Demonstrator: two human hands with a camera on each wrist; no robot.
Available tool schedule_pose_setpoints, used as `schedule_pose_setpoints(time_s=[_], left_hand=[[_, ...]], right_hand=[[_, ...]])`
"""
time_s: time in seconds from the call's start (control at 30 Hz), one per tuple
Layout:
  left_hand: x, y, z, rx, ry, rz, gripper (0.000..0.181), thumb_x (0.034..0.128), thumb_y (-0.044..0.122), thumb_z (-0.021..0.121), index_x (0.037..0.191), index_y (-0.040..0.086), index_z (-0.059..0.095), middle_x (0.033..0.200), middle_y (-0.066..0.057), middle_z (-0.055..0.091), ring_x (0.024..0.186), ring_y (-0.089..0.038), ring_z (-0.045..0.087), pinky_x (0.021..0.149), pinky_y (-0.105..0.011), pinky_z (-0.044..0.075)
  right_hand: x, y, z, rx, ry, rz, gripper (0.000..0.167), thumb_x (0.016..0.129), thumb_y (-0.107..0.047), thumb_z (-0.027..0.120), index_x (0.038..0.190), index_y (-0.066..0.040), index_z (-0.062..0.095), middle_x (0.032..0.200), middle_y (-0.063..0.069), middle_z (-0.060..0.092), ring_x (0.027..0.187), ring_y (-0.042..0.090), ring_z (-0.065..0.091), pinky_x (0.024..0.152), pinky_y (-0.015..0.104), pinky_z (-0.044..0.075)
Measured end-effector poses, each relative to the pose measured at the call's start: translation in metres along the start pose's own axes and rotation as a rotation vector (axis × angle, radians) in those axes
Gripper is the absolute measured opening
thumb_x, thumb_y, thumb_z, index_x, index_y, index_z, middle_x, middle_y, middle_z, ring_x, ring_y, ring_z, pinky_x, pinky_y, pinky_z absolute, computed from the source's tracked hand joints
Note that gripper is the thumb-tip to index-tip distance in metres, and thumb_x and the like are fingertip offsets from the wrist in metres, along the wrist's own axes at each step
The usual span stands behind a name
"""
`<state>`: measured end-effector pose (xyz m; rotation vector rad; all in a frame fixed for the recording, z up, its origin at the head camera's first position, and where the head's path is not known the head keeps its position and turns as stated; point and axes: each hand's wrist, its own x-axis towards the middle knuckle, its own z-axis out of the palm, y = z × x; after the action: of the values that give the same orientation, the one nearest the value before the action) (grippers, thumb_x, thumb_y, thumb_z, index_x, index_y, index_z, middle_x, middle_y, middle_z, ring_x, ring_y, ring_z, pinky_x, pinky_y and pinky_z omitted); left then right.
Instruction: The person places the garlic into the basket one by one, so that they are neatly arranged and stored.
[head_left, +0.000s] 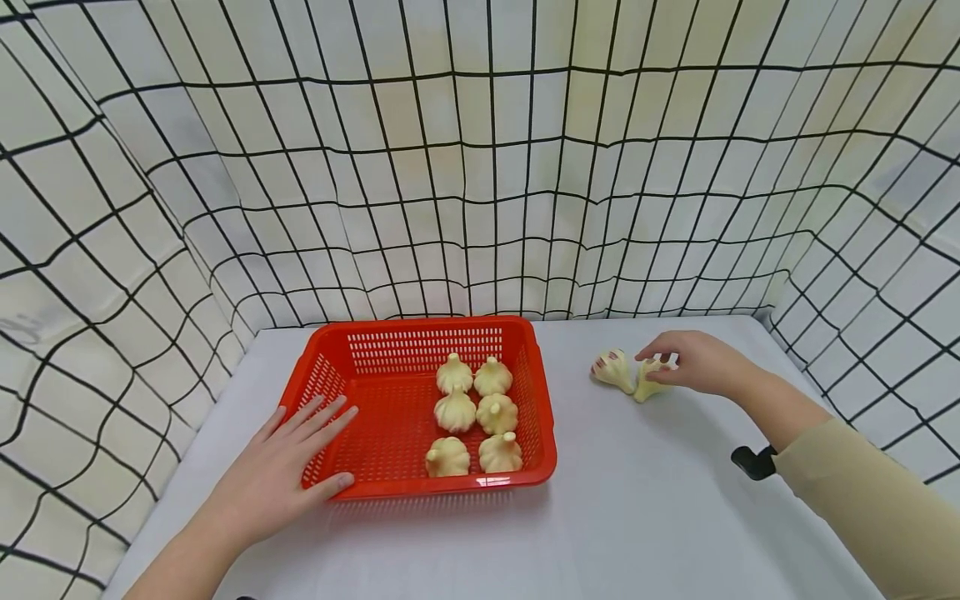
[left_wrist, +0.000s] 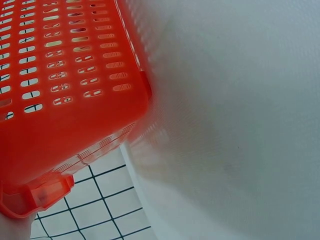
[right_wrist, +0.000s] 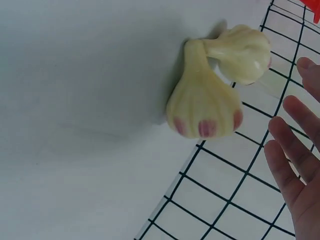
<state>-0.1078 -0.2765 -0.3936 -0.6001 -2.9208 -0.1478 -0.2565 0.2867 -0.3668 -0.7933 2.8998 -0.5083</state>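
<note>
A red plastic basket (head_left: 390, 486) with slotted walls stands on the white table, and several pale garlic bulbs (head_left: 455, 412) lie in its right half. My left hand (head_left: 258, 483) rests on the basket's left end, fingers straight and spread over the rim. To the right of the basket two more garlic bulbs lie close together: one with reddish streaks (head_left: 612, 369) and a second bulb (head_left: 649, 380) beside my right hand (head_left: 701, 362). In the right wrist view the fingers (right_wrist: 295, 150) are spread, apart from the nearer bulb (right_wrist: 205, 102); the stems of both bulbs meet.
Black netting (head_left: 487, 175) over white sheeting rises behind the table and along both sides. The white tabletop (head_left: 622, 517) extends in front of the basket and to its right. A small black object (head_left: 753, 462) sits at the right sleeve's cuff.
</note>
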Motion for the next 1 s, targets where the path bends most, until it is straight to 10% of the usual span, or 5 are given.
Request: schedule_pose_setpoints(time_s=[0.37,1.0], left_hand=[[0.0,0.0,-0.001,-0.002,-0.018,-0.009,0.081,0.088,0.066,0.059,0.154,0.024,0.038,0.159,-0.003,0.035,0.145,-0.036,0.029,0.121,-0.053,0.004],[0.001,-0.001,0.001,0.01,0.007,-0.003,0.08,0.0872,0.063,0.062,0.154,0.024,0.039,0.157,-0.004,0.038,0.143,-0.037,0.032,0.122,-0.048,0.0]], right_hand=[[0.006,0.02,0.015,-0.086,-0.023,0.012,0.04,0.084,-0.022,0.079,0.122,-0.013,0.07,0.129,0.013,0.061,0.121,0.037,0.055,0.098,0.057,0.046],[0.008,0.036,0.032,-0.096,-0.041,-0.007,0.037,0.084,-0.013,0.078,0.12,-0.01,0.07,0.123,0.012,0.062,0.102,0.026,0.061,0.087,0.047,0.054]])
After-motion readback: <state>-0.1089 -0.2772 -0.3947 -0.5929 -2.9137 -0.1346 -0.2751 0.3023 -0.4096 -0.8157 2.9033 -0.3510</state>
